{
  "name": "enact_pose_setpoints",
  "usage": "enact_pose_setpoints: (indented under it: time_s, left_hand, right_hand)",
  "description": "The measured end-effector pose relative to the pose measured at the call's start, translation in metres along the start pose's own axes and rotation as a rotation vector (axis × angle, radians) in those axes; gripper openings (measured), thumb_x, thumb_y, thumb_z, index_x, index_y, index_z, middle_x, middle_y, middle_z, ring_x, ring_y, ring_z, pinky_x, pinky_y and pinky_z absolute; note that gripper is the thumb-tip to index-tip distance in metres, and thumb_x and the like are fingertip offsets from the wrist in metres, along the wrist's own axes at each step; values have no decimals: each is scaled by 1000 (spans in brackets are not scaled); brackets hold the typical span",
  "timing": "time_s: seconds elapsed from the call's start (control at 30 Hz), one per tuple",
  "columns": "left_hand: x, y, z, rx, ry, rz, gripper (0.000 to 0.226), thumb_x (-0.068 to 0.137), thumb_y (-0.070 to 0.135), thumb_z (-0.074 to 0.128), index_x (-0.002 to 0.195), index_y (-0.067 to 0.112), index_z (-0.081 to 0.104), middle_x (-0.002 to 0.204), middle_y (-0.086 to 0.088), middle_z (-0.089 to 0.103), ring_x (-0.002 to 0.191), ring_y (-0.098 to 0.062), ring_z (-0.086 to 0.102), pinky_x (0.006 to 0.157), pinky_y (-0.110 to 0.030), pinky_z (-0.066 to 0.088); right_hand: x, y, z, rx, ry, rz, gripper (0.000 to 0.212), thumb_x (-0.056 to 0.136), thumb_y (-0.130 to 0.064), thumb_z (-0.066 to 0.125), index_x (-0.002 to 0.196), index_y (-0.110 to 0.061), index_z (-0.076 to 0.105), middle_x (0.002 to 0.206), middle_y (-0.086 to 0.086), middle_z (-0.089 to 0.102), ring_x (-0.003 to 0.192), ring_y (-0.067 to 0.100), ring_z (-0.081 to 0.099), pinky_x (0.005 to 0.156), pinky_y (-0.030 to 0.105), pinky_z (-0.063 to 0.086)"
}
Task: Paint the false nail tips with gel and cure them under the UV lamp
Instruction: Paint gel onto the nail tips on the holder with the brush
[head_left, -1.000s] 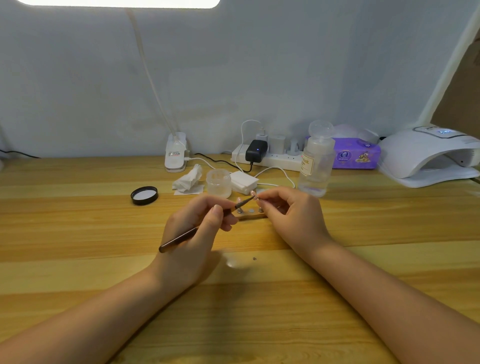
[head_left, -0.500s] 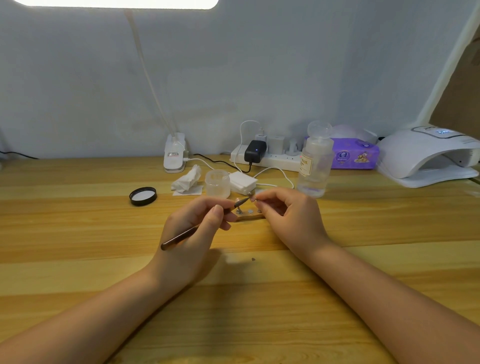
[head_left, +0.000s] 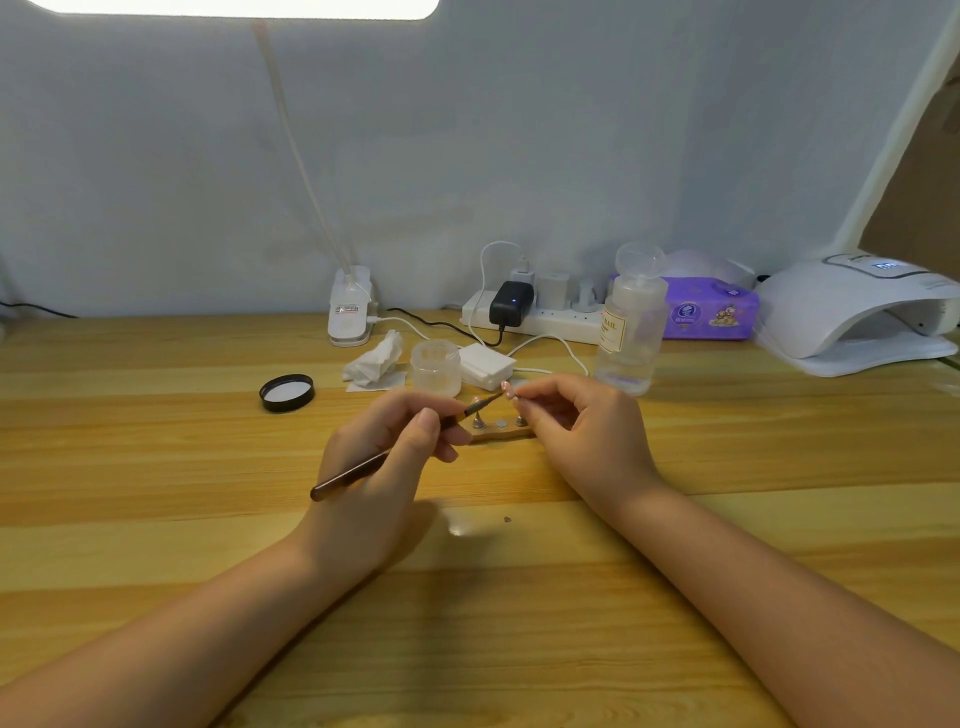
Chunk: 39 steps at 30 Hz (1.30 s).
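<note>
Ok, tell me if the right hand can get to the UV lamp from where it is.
Probably yes. The UV lamp sits to the right of the right hand with bare table between them, and its opening seems to face that way. But the fingers hold a nail tip.

A wooden table (head_left: 156, 519) carries a black lid (head_left: 287, 393), crumpled tissue (head_left: 375, 359) and UV lamp (head_left: 852, 317).

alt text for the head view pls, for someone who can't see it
The left hand holds a thin brush to a nail tip pinched in the right hand, over a wooden table. A white UV lamp sits far right.
</note>
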<state>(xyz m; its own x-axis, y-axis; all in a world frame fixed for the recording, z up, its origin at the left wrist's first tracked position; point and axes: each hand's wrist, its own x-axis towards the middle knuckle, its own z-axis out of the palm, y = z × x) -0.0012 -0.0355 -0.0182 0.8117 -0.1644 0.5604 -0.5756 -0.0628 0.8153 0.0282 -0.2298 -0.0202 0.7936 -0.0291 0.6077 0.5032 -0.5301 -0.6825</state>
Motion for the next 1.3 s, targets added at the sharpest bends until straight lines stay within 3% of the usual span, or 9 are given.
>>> enact_pose_setpoints:
  time_s: [0.2, 0.33, 0.5, 0.7, 1.0, 1.3]
  left_hand:
    - [1, 0, 0, 12, 8, -36, 32, 89, 38, 51, 107, 18, 68, 95, -3, 74, 84, -21, 70, 76, -26, 55]
    - [0, 1, 1, -6, -4, -54, 21, 92, 20, 52, 102, 15, 70, 91, -8, 74, 81, -21, 69, 77, -32, 56]
    - [-1, 2, 2, -11, -25, -34, 20, 92, 18, 53, 100, 13, 71, 89, -11, 74, 80, -21, 69, 75, -30, 56]
    - [0, 0, 1, 11, 24, -38, 31, 89, 39, 51, 105, 20, 69, 93, -3, 74, 84, -21, 69, 77, -31, 56]
    - [-2, 3, 3, -20, -32, -30, 29, 87, 35, 53, 101, 17, 71, 90, -7, 75, 82, -22, 70, 76, -31, 56]
    - [1, 0, 1, 26, 19, -26, 29, 90, 36, 51, 105, 20, 70, 92, -3, 75, 83, -22, 72, 77, -30, 57]
  right_hand:
    - [-1, -2, 1, 0, -7, -12, 13, 83, -6, 70, 92, -14, 74, 80, -4, 70, 75, 7, 64, 69, 24, 54]
    - [-1, -1, 1, 12, -9, 6, 12, 83, -5, 70, 92, -12, 74, 79, -2, 70, 73, 7, 65, 71, 26, 54]
    - [0, -2, 0, 35, -5, 30, 13, 84, -6, 69, 92, -13, 74, 79, 0, 71, 73, 11, 66, 71, 32, 55]
    - [-1, -2, 0, 31, -17, 29, 13, 84, -6, 69, 94, -12, 74, 81, 0, 71, 74, 10, 66, 72, 32, 55]
    - [0, -1, 0, 13, -14, 22, 12, 85, -5, 68, 94, -11, 73, 81, 0, 71, 74, 10, 67, 71, 29, 55]
    - [0, -3, 0, 28, -50, 18, 13, 84, -1, 67, 92, -10, 72, 83, -4, 69, 77, 9, 65, 72, 22, 54]
